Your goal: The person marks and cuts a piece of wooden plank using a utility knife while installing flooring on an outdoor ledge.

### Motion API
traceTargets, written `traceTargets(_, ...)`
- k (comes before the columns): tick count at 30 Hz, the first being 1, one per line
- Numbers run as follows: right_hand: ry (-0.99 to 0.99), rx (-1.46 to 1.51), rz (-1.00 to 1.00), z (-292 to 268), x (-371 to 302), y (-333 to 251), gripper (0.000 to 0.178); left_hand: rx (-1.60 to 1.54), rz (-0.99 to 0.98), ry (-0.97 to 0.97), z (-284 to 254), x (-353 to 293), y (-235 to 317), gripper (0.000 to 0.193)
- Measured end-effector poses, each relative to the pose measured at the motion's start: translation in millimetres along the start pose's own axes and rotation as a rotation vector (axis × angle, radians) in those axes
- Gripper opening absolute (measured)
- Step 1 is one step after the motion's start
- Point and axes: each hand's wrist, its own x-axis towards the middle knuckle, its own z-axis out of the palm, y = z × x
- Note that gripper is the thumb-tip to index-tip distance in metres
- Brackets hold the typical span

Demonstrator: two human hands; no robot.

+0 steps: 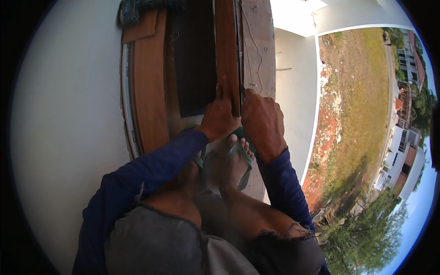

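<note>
A narrow reddish-brown wood-look plank (227, 41) runs away from me, its near end between my hands. My left hand (220, 114) rests on that end with its fingers stretched along the surface. Closed in a fist, my right hand (263, 121) is against the plank's right edge. From its top pokes a thin dark tool (243, 90), mostly hidden by the fingers, so its kind does not show. Left of the plank lies a black sheet (195, 59).
Brown planks (149, 91) lie along the white wall (68, 114) at left, with a dark bundle (130, 11) at their far end. A bare concrete strip (266, 50) with a loose string borders the right. Beyond the ledge, grassy ground (357, 114) lies outside. My sandalled feet stand close below.
</note>
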Motion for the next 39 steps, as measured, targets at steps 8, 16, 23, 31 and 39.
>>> traceTargets(8, -0.017, 0.014, 0.024, 4.8, -8.4, 3.8, 0.015, -0.002, 0.002, -0.006, -0.3, 1.7, -1.5, 0.108)
traceTargets(16, -0.009, -0.007, 0.008, 8.4, -18.3, 4.7, 0.016, -0.008, 0.038, 0.02, 1.1, 2.3, -4.2, 0.107)
traceTargets(23, -0.017, 0.009, 0.026, 10.1, -25.5, 5.2, 0.017, 0.007, 0.034, 0.027, 2.1, 3.1, -6.2, 0.109)
traceTargets(31, -0.013, 0.007, 0.04, 12.2, -34.0, 5.9, 0.017, 0.033, 0.044, 0.027, 0.5, 3.2, -8.9, 0.111)
traceTargets(39, -0.044, 0.032, 0.074, 12.5, -42.0, 6.2, 0.017, 0.204, 0.026, 0.002, -5.4, 1.6, -8.1, 0.115)
